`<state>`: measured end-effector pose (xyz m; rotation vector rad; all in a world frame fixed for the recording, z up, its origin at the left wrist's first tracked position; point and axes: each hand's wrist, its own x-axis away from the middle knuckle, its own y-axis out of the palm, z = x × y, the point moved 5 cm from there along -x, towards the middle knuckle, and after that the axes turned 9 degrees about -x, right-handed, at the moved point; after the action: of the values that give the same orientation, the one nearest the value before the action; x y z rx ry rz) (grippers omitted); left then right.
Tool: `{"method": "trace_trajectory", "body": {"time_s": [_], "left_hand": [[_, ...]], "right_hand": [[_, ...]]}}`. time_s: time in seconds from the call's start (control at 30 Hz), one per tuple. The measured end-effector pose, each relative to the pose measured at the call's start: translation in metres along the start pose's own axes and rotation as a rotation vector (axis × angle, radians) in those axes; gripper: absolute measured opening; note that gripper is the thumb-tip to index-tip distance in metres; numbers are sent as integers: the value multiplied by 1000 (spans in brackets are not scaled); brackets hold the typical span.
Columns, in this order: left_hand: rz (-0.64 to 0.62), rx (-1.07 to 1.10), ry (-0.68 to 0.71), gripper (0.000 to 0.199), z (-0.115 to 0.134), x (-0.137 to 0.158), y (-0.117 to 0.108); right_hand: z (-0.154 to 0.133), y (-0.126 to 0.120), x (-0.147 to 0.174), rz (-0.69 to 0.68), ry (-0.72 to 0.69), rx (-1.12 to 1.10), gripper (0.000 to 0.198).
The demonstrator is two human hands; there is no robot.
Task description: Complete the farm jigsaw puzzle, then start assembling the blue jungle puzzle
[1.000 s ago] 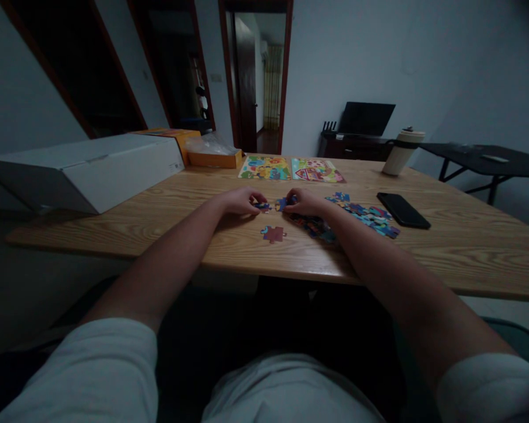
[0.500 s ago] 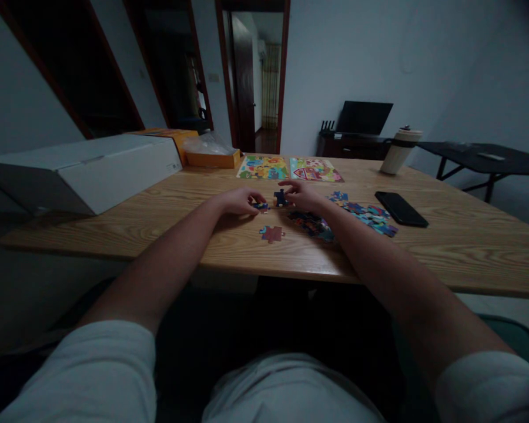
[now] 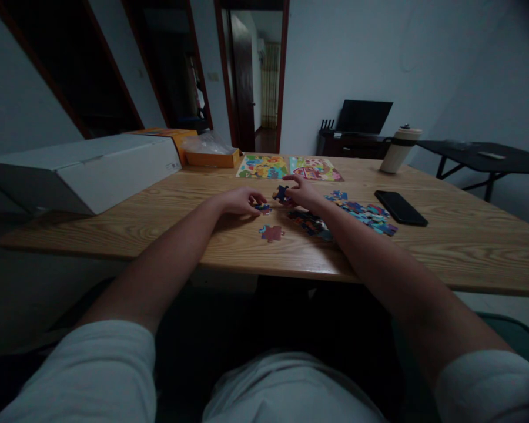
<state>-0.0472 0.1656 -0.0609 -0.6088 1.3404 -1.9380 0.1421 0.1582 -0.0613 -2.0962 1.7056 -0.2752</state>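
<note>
My right hand (image 3: 303,192) pinches a dark blue puzzle piece (image 3: 281,194), held tilted just above the table. To its left, the fingertips of my left hand (image 3: 241,202) close on a small blue and multicoloured puzzle piece (image 3: 263,208) at the tabletop. Nearer to me lies a reddish-brown puzzle piece (image 3: 272,233) with a light blue corner. Under and beside my right forearm spreads a pile of loose puzzle pieces (image 3: 365,215), partly covered by the arm.
Two colourful picture sheets (image 3: 264,167) lie beyond my hands on the wooden table (image 3: 171,220). At left stand a white box (image 3: 114,173) and an orange box (image 3: 214,158) with clear plastic. A black phone (image 3: 400,208) and a cream tumbler (image 3: 397,154) are at right.
The dark blue piece has turned and tilted in my right hand, which has shifted slightly right. My left hand has barely moved.
</note>
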Motion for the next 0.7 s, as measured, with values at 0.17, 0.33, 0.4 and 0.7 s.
{"method": "trace_trajectory", "body": {"time_s": [0.17, 0.33, 0.4, 0.7], "left_hand": [[-16, 11, -14, 48, -1, 0, 1], [-37, -4, -39, 49, 2, 2, 1], [-58, -7, -38, 50, 3, 3, 1], [-64, -13, 2, 51, 2, 1, 4]], "right_hand": [[3, 7, 3, -43, 11, 9, 27], [1, 5, 6, 36, -118, 435, 28], [2, 6, 7, 25, -102, 555, 31], [-7, 16, 17, -72, -240, 704, 39]]}}
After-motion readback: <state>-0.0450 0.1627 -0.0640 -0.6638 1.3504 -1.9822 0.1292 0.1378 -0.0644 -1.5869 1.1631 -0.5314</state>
